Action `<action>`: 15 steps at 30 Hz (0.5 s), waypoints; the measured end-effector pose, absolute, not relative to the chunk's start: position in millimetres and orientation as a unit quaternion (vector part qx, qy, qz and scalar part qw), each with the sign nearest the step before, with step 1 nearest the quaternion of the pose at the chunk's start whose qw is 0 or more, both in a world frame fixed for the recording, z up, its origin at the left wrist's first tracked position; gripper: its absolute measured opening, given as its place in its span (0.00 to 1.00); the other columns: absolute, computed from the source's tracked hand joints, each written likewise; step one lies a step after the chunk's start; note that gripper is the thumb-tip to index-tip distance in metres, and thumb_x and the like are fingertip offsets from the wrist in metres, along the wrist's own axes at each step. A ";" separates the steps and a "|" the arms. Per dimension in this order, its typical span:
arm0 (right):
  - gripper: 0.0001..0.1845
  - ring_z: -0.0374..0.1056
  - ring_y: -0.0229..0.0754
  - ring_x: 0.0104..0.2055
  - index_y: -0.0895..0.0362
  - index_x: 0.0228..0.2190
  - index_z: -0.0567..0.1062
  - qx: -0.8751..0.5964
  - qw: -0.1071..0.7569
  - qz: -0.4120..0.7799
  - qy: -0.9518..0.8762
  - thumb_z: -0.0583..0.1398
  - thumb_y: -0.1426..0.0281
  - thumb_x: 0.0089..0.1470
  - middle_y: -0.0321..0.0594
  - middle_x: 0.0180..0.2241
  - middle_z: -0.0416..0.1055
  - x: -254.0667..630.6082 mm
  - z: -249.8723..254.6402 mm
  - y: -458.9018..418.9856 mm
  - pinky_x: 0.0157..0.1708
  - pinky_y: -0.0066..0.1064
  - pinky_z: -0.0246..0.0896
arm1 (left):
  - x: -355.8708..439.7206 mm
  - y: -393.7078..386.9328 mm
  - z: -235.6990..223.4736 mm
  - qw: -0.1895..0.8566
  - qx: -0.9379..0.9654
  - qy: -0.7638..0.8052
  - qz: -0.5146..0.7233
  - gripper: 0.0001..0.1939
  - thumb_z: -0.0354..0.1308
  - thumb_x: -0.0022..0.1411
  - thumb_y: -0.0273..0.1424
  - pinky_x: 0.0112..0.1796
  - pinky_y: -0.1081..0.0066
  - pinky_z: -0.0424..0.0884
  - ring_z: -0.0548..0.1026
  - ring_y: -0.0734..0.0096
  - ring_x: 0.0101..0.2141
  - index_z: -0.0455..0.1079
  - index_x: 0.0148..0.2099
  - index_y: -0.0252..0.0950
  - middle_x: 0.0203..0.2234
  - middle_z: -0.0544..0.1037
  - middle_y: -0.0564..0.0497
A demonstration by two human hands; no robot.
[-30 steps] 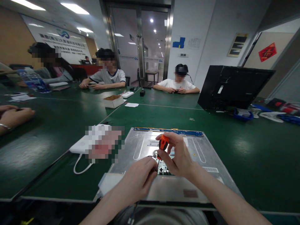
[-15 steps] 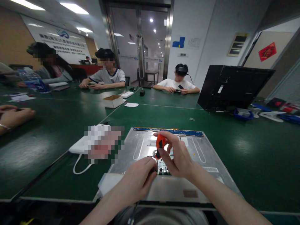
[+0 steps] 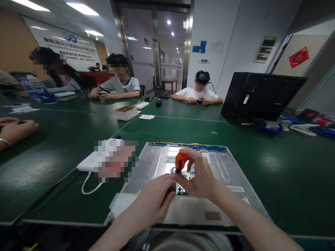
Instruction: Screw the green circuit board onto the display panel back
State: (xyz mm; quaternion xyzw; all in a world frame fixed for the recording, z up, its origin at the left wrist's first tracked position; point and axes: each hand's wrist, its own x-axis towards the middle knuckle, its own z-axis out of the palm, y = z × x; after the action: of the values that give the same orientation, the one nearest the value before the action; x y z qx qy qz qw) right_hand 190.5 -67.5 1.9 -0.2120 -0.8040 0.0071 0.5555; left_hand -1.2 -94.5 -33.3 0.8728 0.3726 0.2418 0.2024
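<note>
A screwdriver [image 3: 180,162] with an orange and black handle stands almost upright in the fingers of my right hand [image 3: 200,174]. Its tip is hidden behind my hands. Below it, a small green circuit board [image 3: 181,190] shows in part on the metal back of a display panel [image 3: 193,211]. My left hand [image 3: 158,191] rests at the board's left side with its fingers bent together; what they pinch, if anything, is hidden. Along the panel's far edge runs a blue circuit strip [image 3: 188,147].
Left of the panel lies a white device [image 3: 89,161] with a cable, beside a blurred-out patch. A black monitor [image 3: 261,99] stands at the right. Farther back is an open cardboard box [image 3: 126,113]. Several people sit around the green table [image 3: 183,125]; another person's hand [image 3: 19,129] is at far left.
My right thumb has shifted left, and the screwdriver handle has tilted and turned a little in my fingers. My left hand has stayed in place.
</note>
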 end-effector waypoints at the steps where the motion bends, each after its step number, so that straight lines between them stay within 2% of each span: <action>1: 0.24 0.69 0.38 0.27 0.52 0.59 0.59 -0.213 0.561 0.004 -0.800 0.60 0.64 0.65 0.37 0.34 0.73 190.0 1.8 -67.1 0.22 0.28 0.65 | -1.4 -94.8 -33.6 0.202 0.872 0.374 0.242 0.08 0.49 0.65 0.24 0.37 0.65 0.68 0.75 0.60 0.37 0.68 0.41 0.39 0.37 0.78 0.47; 8: 0.21 0.72 0.41 0.37 0.51 0.57 0.66 -0.203 0.557 -0.002 -0.805 0.60 0.70 0.63 0.41 0.39 0.75 189.0 6.4 -69.3 0.27 0.28 0.69 | -1.2 -96.2 -31.9 0.205 0.869 0.387 0.229 0.07 0.49 0.66 0.25 0.37 0.65 0.69 0.75 0.60 0.37 0.68 0.41 0.38 0.37 0.78 0.47; 12: 0.25 0.73 0.40 0.34 0.53 0.61 0.62 -0.202 0.547 0.015 -0.813 0.57 0.72 0.64 0.42 0.40 0.76 189.1 5.7 -70.9 0.30 0.29 0.72 | -1.2 -95.2 -32.2 0.214 0.869 0.381 0.233 0.07 0.49 0.66 0.26 0.38 0.66 0.70 0.75 0.61 0.37 0.69 0.41 0.38 0.37 0.77 0.47; 15: 0.27 0.71 0.39 0.31 0.56 0.64 0.59 -0.198 0.539 0.022 -0.818 0.54 0.73 0.65 0.43 0.40 0.76 189.4 3.1 -70.5 0.28 0.29 0.70 | -1.6 -93.7 -34.9 0.219 0.870 0.375 0.236 0.07 0.50 0.66 0.26 0.39 0.66 0.70 0.75 0.61 0.38 0.69 0.42 0.38 0.37 0.77 0.47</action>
State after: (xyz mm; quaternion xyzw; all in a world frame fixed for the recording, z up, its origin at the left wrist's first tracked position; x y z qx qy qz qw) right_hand 189.4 -70.5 3.1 -0.1979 -0.8184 0.0221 0.5390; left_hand -1.6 -93.7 -34.9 0.8696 0.3746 0.2359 0.2189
